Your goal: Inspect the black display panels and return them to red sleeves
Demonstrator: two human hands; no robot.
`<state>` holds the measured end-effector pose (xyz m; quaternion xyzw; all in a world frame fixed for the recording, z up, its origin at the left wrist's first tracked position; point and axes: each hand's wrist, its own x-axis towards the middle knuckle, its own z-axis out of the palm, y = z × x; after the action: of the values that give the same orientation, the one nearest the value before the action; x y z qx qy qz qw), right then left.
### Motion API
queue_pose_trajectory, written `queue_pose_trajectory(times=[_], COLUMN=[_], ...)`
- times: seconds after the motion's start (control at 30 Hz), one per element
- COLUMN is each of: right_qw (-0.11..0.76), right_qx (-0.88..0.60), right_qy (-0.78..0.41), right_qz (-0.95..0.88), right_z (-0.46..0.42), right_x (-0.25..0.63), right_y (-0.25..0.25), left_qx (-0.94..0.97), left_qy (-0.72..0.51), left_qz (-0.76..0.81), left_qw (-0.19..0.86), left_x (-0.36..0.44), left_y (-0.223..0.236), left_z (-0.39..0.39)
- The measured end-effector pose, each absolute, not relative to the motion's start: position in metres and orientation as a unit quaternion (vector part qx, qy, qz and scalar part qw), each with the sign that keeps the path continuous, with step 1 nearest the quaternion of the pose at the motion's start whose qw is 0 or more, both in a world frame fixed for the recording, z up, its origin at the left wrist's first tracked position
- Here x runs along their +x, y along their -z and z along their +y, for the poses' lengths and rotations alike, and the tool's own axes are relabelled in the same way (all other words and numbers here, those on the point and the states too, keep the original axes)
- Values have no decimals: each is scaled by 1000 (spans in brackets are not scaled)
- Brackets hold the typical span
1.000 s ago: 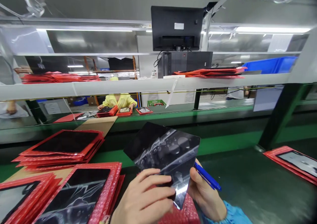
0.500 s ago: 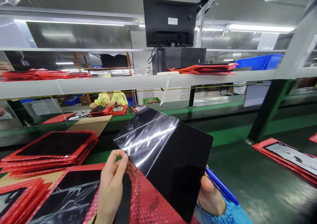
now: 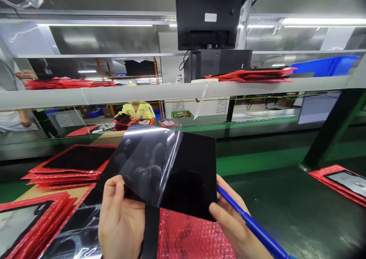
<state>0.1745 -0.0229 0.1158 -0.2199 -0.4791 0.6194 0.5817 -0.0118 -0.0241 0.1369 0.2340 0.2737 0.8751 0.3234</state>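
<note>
Held up before me is a glossy black panel (image 3: 194, 171), with a clear film (image 3: 145, 160) over its left part, wrinkled and shiny along a fold. My left hand (image 3: 120, 213) pinches the film at its lower left corner with thumb and finger. At the lower right edge, my right hand (image 3: 234, 217) grips the panel, thumb in front. A blue pen (image 3: 251, 222) also lies in this hand, pointing up and left. Below the panel is a red bubble-wrap bag (image 3: 191, 236). Another film-covered black panel (image 3: 77, 228) lies at lower left.
Stacks of red bubble-wrap sheets with black panels (image 3: 77, 158) stand on the left. More panels in red wrap (image 3: 343, 182) lie on the green bench (image 3: 274, 209) at right. A shelf rail (image 3: 143, 93) crosses ahead, beneath a monitor (image 3: 208, 20). Beyond sits a person in yellow (image 3: 138, 112).
The panel has come lower and is turned more level. The film's fold has shifted left, and my left hand has moved a little left and down. My view has swung slightly left.
</note>
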Motion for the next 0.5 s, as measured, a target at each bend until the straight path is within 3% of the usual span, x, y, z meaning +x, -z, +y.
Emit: queue_pose_trajectory(times=[0.1,0.37,0.5], right_qw=[538,527,477], right_qx=[-210,-154,-220], right_qy=[-639,-648,-638], right_qz=[-508,-528,-562], right_z=[-27,-29,-36], right_x=[168,173,181], right_y=[-117,-103,-113], left_qx=[236,220,199], left_qy=[-889,-896,-897], left_qz=[273,270,278], left_qw=[283,274,280], left_x=[-12,-20,-28], left_y=[-139,-139,-139], left_z=[-28,-24,-21])
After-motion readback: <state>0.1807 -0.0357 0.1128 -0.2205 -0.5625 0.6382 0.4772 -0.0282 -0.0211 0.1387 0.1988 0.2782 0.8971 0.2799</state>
